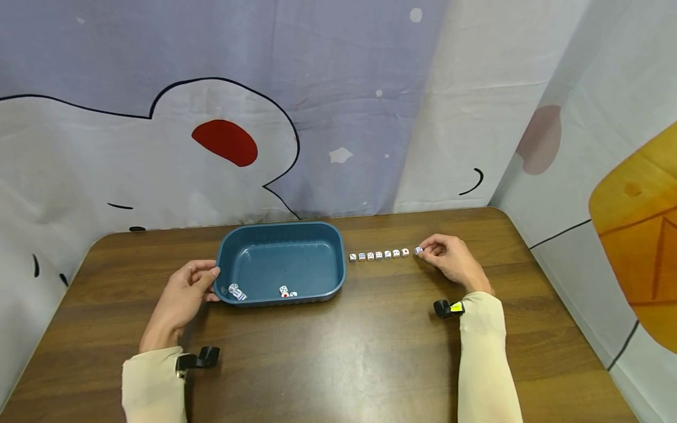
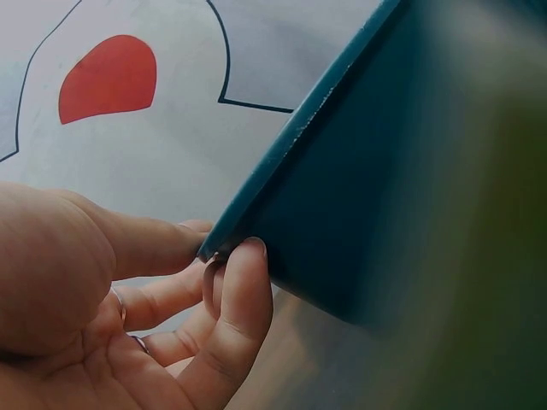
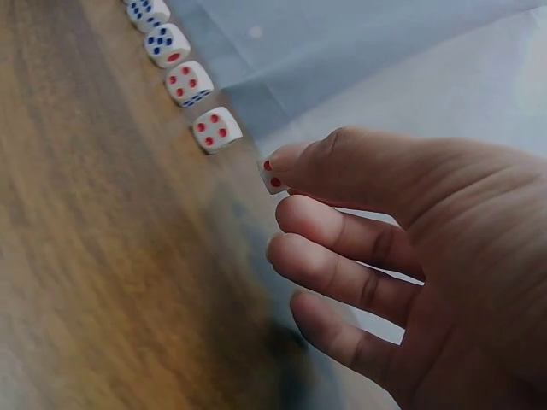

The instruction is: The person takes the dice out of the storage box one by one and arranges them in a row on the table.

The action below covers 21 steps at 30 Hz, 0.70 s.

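Note:
My left hand (image 1: pixel 180 296) grips the left end of a dark teal plastic tray (image 1: pixel 280 302), thumb at the rim and fingers beneath it, as the left wrist view shows. Inside the tray, a few white dice (image 1: pixel 239 294) lie in the near left corner, and several more dice (image 1: pixel 284 289) sit by the near wall. To the right, a row of several dice (image 1: pixel 378 256) stretches across the table. Just past the row's right end, my right hand (image 1: pixel 449 259) pinches a single die (image 3: pixel 273 182) between thumb and fingertip, apart from the last die (image 3: pixel 216 131) in line.
The brown wooden table (image 1: pixel 317 364) runs back to a printed cloth (image 1: pixel 349 106) hanging behind it. Another printed sheet (image 1: pixel 576 282) hangs along the right side. Small black cameras are strapped to both wrists.

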Each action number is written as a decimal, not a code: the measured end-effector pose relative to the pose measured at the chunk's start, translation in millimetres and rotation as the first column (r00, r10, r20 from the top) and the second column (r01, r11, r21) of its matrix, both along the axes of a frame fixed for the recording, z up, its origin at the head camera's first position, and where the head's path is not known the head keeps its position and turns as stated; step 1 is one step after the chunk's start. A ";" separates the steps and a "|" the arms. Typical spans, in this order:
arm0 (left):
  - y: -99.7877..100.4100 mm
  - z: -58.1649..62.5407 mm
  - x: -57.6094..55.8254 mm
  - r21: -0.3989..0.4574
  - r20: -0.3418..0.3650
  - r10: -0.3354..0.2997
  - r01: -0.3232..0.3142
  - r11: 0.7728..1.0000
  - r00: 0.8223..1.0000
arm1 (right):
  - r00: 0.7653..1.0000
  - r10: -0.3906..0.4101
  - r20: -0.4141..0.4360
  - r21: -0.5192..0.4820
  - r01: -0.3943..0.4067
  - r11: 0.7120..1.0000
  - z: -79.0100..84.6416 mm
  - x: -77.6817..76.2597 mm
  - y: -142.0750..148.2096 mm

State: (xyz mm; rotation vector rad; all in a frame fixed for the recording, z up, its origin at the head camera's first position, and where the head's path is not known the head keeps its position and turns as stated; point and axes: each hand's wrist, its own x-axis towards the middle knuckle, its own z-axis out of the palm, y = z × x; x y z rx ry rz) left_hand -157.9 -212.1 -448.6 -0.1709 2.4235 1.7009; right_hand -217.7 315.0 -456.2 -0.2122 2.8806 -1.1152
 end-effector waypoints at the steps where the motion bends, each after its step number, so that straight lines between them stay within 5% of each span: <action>1: 0.2 0.0 0.1 -0.002 0.000 -0.001 0.001 1.000 1.000 | 1.000 -0.001 -0.003 0.005 0.001 1.000 -1.0 -0.2 -0.5; 21: 0.1 0.8 2.0 -0.009 -0.001 0.001 -0.001 1.000 1.000 | 1.000 -0.015 -0.024 0.059 0.017 0.998 -10.3 -5.3 -9.0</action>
